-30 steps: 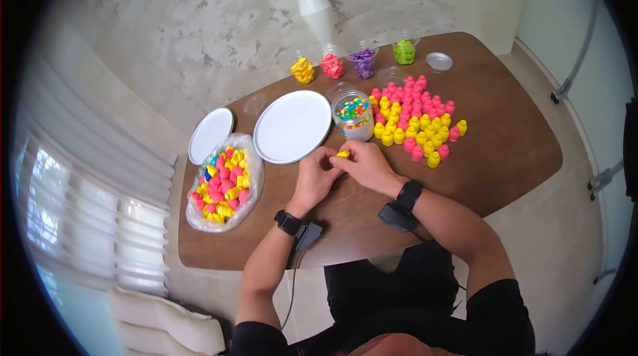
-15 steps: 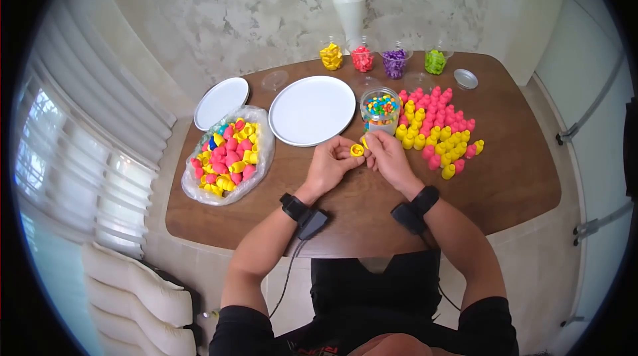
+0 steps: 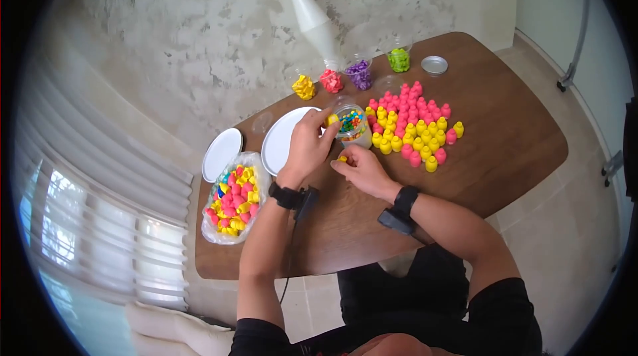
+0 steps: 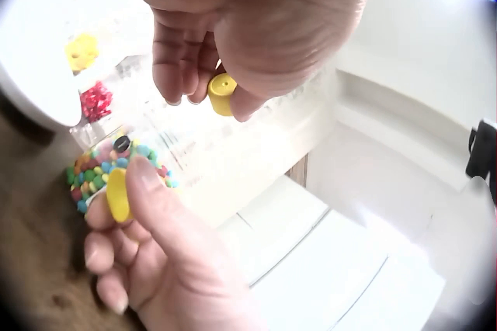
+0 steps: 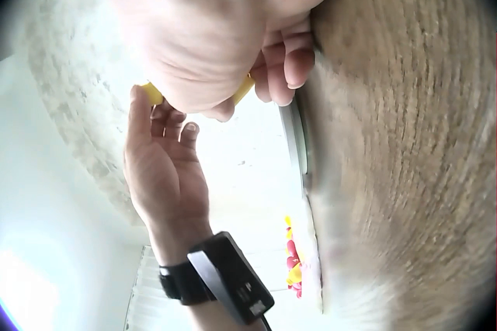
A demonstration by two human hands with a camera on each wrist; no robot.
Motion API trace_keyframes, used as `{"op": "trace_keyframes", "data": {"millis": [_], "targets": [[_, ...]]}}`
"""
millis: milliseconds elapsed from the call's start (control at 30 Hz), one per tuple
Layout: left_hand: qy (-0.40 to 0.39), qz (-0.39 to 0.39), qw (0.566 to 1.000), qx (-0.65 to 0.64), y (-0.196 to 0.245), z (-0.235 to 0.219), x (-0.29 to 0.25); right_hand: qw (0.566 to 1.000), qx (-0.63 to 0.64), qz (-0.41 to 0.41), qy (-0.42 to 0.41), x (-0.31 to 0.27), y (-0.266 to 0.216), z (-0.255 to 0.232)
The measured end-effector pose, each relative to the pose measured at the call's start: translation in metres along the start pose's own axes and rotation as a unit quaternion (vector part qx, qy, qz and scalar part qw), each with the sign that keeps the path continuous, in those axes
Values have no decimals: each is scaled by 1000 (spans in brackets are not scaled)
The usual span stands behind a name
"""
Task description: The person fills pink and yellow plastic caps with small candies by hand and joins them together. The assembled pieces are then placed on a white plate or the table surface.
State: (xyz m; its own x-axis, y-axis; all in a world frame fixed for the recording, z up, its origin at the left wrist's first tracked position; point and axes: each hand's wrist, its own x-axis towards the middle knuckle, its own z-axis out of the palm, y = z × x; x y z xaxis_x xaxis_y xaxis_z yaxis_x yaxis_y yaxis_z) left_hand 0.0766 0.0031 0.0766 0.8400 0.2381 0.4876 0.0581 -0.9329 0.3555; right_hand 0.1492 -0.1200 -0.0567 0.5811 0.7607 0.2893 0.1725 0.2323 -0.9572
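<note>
My left hand (image 3: 309, 143) is raised at the near-left side of a clear jar (image 3: 359, 137) of small multicoloured candies. Between its thumb and fingers it pinches a small yellow plastic cup (image 4: 222, 96), whose closed, round end shows in the left wrist view. Lower and to the right, my right hand (image 3: 367, 173) pinches another yellow plastic piece (image 4: 118, 195) between thumb and forefinger. Its other fingers are loosely curled. The two hands are apart, and the jar lies just beyond the right one.
Many pink and yellow bottle-shaped pieces (image 3: 412, 117) stand right of the jar. At left are a clear plastic bag (image 3: 229, 237) of loose pieces and two white round plates, the larger (image 3: 282, 133) partly behind my left hand. Cups of coloured bits (image 3: 359, 75) line the back edge.
My hands were together in front of the jar and have separated. The left has gone up to the jar's side with its yellow cup; the right stays low. The head view has tilted.
</note>
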Motion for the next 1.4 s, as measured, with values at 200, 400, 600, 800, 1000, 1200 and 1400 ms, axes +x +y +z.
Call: {"op": "trace_keyframes", "data": {"millis": [200,400,600,800,1000,1200,1400], "targets": [[-49,65,990,111,14,5,13,1000,4,15,6,0,-4,-4],[-10,-87,990,-109,-6,-1,-28,999,38,25,26,-2,-9,-6],[-67,-210,935,-279,-34,34,-101,994,-58,-64,65,-6,-11,-6],[-74,-191,942,-265,-50,50,-114,987,-152,-21,-49,-12,-22,-8],[-42,-183,938,-291,-47,49,-116,979,-169,-65,-93,-11,-25,-2],[4,-160,933,-321,-45,48,-118,986,-136,-5,-100,-9,-35,8],[-12,-191,924,-330,-43,42,-120,973,-208,-37,-97,-11,-29,11]]}}
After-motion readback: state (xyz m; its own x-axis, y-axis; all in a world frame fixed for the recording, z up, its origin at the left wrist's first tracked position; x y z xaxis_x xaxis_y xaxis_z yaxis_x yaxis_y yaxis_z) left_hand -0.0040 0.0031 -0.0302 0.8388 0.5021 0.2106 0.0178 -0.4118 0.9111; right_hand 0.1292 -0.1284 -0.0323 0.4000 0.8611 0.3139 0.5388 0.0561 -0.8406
